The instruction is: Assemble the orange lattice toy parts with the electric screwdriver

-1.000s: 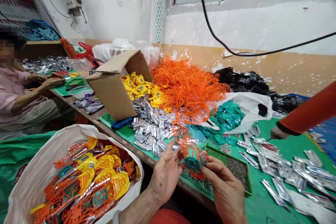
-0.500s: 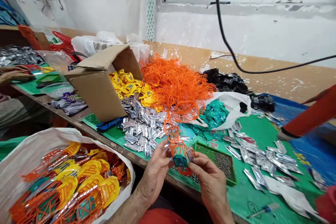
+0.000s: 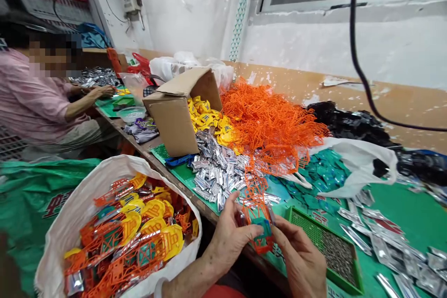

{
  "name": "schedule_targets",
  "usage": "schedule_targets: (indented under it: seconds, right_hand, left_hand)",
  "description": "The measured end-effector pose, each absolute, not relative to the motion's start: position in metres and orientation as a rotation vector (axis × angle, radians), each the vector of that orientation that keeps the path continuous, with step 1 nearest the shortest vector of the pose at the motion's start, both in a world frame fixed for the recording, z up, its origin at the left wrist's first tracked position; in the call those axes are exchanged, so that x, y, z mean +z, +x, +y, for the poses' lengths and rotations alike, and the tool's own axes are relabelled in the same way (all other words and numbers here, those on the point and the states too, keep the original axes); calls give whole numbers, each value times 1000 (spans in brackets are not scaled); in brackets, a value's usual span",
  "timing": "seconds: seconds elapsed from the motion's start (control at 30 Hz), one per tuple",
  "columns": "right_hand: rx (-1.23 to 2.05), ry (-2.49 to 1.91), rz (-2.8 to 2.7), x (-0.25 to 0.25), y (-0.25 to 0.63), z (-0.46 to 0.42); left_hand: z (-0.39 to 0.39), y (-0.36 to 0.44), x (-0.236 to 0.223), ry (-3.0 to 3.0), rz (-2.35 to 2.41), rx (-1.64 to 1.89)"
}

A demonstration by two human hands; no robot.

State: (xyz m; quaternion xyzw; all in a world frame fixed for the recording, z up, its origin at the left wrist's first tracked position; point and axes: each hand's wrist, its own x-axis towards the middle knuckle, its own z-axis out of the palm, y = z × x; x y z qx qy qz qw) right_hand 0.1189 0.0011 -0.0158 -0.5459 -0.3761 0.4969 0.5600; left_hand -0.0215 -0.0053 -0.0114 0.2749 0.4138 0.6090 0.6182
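My left hand (image 3: pixel 232 237) and my right hand (image 3: pixel 298 258) both grip an orange plastic lattice piece (image 3: pixel 258 237) with a teal part (image 3: pixel 264 229) on it. More orange lattice trails up from it towards a large tangled orange heap (image 3: pixel 268 123). Yellow plastic pieces (image 3: pixel 206 114) lie left of that heap, and a pile of silver foil sachets (image 3: pixel 216 170) lies in front. A white sack (image 3: pixel 91 200) at my lower left holds orange, yellow and teal pieces.
A cardboard box (image 3: pixel 172 118) lies tilted on the bench. A green tray of small dark parts (image 3: pixel 324 247) sits right of my hands, by teal pieces on a white bag (image 3: pixel 363 163). A seated person in a pink top (image 3: pixel 35 102) works at the left. A black cable (image 3: pixel 356 37) hangs overhead.
The view has swung, bringing the seated person further into sight. The orange-sleeved arm at the right has left view. My hands still hold the lattice piece.
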Motion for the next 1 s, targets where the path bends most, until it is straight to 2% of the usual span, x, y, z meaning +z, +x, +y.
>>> schedule_targets:
  seconds: [0.33,0.5,0.7,1.0]
  right_hand:
    - [1023,-1277,-1046,-28,120,3]
    - [467,-1457,-1422,-26,150,18]
    - [-85,-1505,-1901,-18,171,42]
    - [-157,-1528,-2220,-31,147,32]
  left_hand:
    - [-8,-34,-9,558,893,1453]
    - [-1,-52,-1,511,1057,1560]
    - [5,-61,4,402,961,1530]
    - [12,-71,8,266,976,1618]
